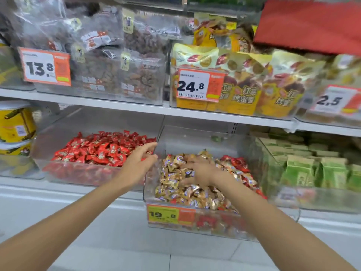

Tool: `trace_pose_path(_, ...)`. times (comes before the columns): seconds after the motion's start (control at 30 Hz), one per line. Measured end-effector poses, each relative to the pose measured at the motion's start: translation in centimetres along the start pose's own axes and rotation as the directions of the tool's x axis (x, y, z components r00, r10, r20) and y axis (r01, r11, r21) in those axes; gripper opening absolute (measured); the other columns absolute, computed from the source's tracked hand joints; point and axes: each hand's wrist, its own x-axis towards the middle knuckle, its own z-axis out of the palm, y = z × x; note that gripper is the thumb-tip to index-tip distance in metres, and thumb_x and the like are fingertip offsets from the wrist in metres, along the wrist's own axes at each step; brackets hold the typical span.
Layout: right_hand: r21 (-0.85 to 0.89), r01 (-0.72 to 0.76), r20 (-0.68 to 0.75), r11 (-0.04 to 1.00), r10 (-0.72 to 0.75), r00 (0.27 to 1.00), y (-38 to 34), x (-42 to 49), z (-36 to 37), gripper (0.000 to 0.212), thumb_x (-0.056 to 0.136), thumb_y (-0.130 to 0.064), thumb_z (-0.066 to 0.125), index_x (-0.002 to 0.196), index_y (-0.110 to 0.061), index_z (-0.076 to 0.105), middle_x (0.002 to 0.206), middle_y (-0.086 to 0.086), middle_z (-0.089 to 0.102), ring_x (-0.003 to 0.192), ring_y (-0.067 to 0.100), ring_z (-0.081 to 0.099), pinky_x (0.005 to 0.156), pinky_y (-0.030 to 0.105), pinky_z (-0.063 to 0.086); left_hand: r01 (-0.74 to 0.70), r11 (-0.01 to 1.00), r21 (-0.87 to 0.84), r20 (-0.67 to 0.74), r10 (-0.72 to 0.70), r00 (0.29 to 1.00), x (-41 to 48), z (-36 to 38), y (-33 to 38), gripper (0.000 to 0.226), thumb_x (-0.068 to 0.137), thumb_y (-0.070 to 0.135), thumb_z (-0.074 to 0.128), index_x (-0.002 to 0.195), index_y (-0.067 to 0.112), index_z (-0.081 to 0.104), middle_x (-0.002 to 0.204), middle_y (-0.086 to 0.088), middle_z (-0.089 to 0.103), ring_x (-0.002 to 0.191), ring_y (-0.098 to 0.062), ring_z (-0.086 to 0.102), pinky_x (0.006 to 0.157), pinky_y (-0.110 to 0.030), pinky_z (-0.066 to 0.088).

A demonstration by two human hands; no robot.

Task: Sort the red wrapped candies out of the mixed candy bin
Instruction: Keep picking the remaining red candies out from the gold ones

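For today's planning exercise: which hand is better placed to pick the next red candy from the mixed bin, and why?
Probably the right hand: it lies on the candies in the mixed bin, near the red wrapped candies at the back right. The left hand is over the red-candy bin.

The mixed candy bin (214, 227) sits on the lower shelf (78, 192) at lower centre of the frame, pulled forward of its neighbours. The bin of wrapped candies (58, 173) stands directly to its left, centre-left of the frame. The left hand (139, 163) lies over the boundary between the two bins. The right hand (199, 171) rests on the candy pile inside the mixed bin; whether it grips anything cannot be determined through blur. Boxed goods (316, 173) occupy the right edge. Bagged goods (244, 83) stand on the upper shelf (117, 103) behind.
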Motion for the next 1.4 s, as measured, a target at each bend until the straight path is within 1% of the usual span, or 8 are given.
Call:
trace_pose_path(0.2,0.186,-0.211,-0.081,0.960,0.229,0.970,6.3,-3.4,-1.5,0.076,0.080,-0.067,0.059,0.144,-0.034,0.037,0.151,0.007,0.036,0.130,0.030,0.044,0.108,0.044,0.038,-0.032,0.999,0.026,0.006,0.032,0.999,0.2,-0.2,-0.1,0.037,0.092,0.023,0.057,0.127,0.033,0.052,0.129,0.007,0.051,0.111,-0.011,0.054,0.098,-0.037,0.044)
trace_pose_path(0.3,0.133,-0.283,-0.109,0.950,0.298,0.948,7.3,-6.1,-2.9,0.071,0.081,-0.066,0.060,0.142,-0.036,0.040,0.140,0.007,0.047,0.129,0.031,0.044,0.104,0.049,0.039,-0.039,0.999,0.038,0.003,0.039,0.999,0.2,-0.1,0.0,0.036,0.093,0.020,0.055,0.126,0.035,0.051,0.130,0.007,0.051,0.112,-0.012,0.053,0.098,-0.038,0.044)
trace_pose_path(0.47,0.477,0.111,-0.135,0.872,-0.052,0.989,-0.1,-7.3,-3.9,0.032,0.087,-0.027,0.070,0.118,-0.021,0.066,0.117,-0.005,0.065,0.110,0.008,0.058,0.090,0.024,0.045,-0.037,0.999,0.039,-0.009,0.037,0.999,0.3,-0.1,0.0,0.035,0.093,0.019,0.055,0.123,0.035,0.051,0.128,0.006,0.051,0.112,-0.013,0.053,0.097,-0.037,0.044)
trace_pose_path(0.67,0.421,0.234,0.131,0.876,-0.314,0.940,-6.6,-1.1,1.4,0.020,0.081,-0.020,0.075,0.101,-0.016,0.072,0.093,0.005,0.067,0.082,0.019,0.060,0.078,0.039,0.053,-0.023,1.000,0.015,-0.006,0.023,1.000,0.2,-0.1,-0.4,0.036,0.094,0.023,0.055,0.128,0.034,0.051,0.131,0.008,0.050,0.113,-0.008,0.052,0.097,-0.031,0.043)
trace_pose_path(0.9,0.547,0.097,-0.205,0.832,0.020,0.979,-0.1,0.0,-2.1,0.009,0.095,-0.013,0.057,0.089,-0.014,0.063,0.078,-0.007,0.061,0.064,0.011,0.053,0.063,0.030,0.047,-0.018,0.999,-0.029,-0.018,0.018,1.000,0.1,0.1,-0.2,0.036,0.095,0.020,0.052,0.128,0.032,0.051,0.129,0.008,0.048,0.108,-0.004,0.053,0.092,-0.028,0.046)
trace_pose_path(1.03,0.654,-0.004,-0.203,0.757,0.180,0.962,3.1,-1.9,-3.4,0.018,0.097,-0.005,0.049,0.094,-0.009,0.066,0.075,-0.004,0.060,0.049,0.003,0.041,0.043,0.011,0.032,-0.021,0.999,-0.033,-0.019,0.020,1.000,0.2,0.3,-0.3,0.035,0.095,0.020,0.052,0.128,0.031,0.051,0.126,0.011,0.048,0.105,0.002,0.052,0.087,-0.023,0.043)
trace_pose_path(1.2,0.597,-0.018,-0.192,0.802,0.165,0.967,2.7,-1.0,-2.2,0.013,0.092,-0.018,0.061,0.088,-0.012,0.072,0.091,-0.001,0.070,0.068,0.006,0.055,0.062,0.019,0.046,-0.024,0.998,-0.055,-0.014,0.024,1.000,0.4,0.4,-0.5,0.032,0.090,0.027,0.057,0.121,0.036,0.053,0.125,0.009,0.050,0.105,-0.003,0.053,0.093,-0.031,0.045)
trace_pose_path(1.4,-0.029,-0.089,-0.048,0.996,0.087,0.995,2.5,2.2,-1.0,0.038,0.085,-0.042,0.067,0.120,-0.027,0.066,0.124,0.004,0.058,0.119,0.026,0.051,0.100,0.039,0.038,-0.017,0.997,-0.077,-0.005,0.016,1.000,0.1,0.3,-0.4,0.036,0.089,0.034,0.053,0.124,0.036,0.051,0.128,0.009,0.050,0.109,-0.004,0.051,0.091,-0.027,0.043)
